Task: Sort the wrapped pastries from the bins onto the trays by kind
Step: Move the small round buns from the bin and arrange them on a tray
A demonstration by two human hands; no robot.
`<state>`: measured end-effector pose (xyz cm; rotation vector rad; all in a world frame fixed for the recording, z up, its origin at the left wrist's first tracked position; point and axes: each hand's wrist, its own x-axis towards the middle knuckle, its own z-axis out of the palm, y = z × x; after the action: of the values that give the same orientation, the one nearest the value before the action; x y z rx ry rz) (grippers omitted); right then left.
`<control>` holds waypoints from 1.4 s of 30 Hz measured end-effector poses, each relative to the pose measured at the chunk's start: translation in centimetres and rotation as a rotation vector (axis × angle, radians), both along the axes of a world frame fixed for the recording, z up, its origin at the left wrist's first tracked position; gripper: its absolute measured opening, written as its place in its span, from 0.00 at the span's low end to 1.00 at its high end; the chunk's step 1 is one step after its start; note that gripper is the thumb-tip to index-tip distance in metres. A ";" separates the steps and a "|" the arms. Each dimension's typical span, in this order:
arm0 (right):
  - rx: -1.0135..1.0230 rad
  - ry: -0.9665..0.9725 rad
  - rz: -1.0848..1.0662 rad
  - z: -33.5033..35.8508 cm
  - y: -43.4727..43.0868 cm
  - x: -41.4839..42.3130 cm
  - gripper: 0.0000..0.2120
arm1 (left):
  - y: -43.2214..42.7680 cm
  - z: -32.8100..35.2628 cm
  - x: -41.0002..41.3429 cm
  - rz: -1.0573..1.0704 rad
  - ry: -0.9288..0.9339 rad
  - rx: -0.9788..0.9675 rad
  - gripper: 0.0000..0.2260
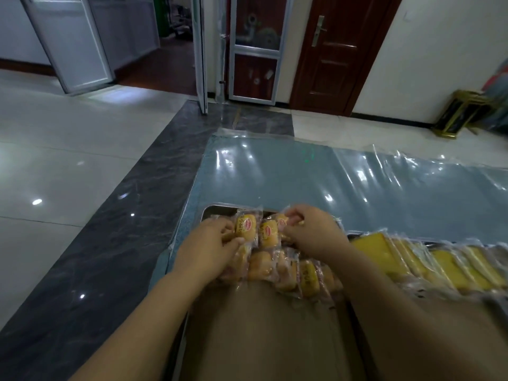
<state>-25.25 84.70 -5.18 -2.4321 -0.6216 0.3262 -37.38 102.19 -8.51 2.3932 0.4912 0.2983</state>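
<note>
- Both hands are closed on goods in the head view. We see the left hand (211, 240) with thumb and curled fingers round a round golden bun in a clear wrapper with a red oval label (246, 227). The right hand (310, 229) pinches the wrapper of a neighbouring labelled bun (282, 221) in curled fingertips.
- A third labelled bun (268, 233) stands between the two hands.
- We place the held buns at the far end of a shiny metal tray (217, 209), which sits at the table's left edge. Rows of wrapped golden buns (291, 268) fill the tray, touching one another.
- Just right of it, a second metal tray (353, 235) carries flat yellow cake slices in clear wrap (390, 257), overlapping in a row.
- Both trays rest on a blue-grey tabletop under glossy plastic film (302, 174).
- Beyond the table we see pale floor tiles (68, 160), a dark marble strip (123, 229), a brown wooden door (338, 50) and a gold metal stand (459, 114).
</note>
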 end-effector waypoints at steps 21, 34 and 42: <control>-0.035 -0.230 -0.030 4.2 -42.7 -17.6 0.16 | -37.6 3.7 -14.1 -0.114 -0.106 -0.177 0.05; -0.136 -0.243 -0.326 6.0 -65.2 -17.2 0.15 | -57.9 5.7 -6.8 -0.446 -0.132 -0.098 0.06; -0.192 -0.375 -0.374 10.7 -76.7 -8.1 0.13 | -69.1 8.1 2.8 -0.516 -0.286 -0.088 0.12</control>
<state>-33.37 8.00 5.57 -2.7528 -0.2826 -0.2395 -34.59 33.11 -0.44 2.2458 -0.2392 0.3651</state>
